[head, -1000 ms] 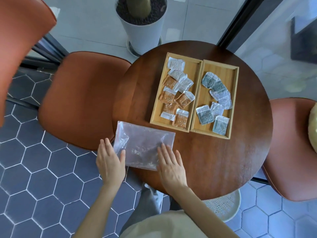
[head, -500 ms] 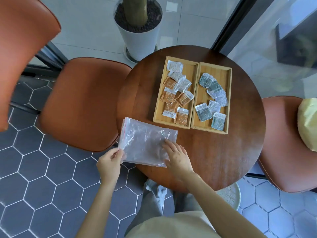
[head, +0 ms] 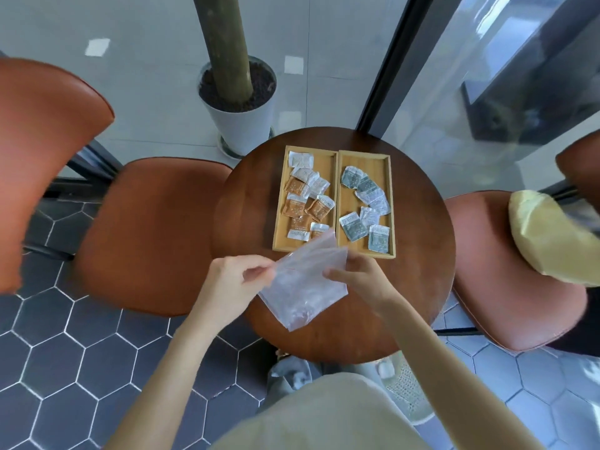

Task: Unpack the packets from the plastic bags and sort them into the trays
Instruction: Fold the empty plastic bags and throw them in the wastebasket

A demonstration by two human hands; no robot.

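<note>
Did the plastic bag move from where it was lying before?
Yes. The plastic bag was flat on the table; now both hands hold it up, its top corner overlapping the left tray.

round dark wood table [head: 418, 287] under the grip. rust-orange chair [head: 152, 235] left of it, another [head: 506, 271] right with a yellow cushion [head: 552, 241]. dark hexagon floor tiles [head: 65, 352] below-left, pale grey tiles [head: 146, 92] beyond. white planter [head: 242, 128] with trunk far past the grip. glass wall, black frame [head: 389, 63], far right. daylight.

Head view, steeply downward (close overhead)
</note>
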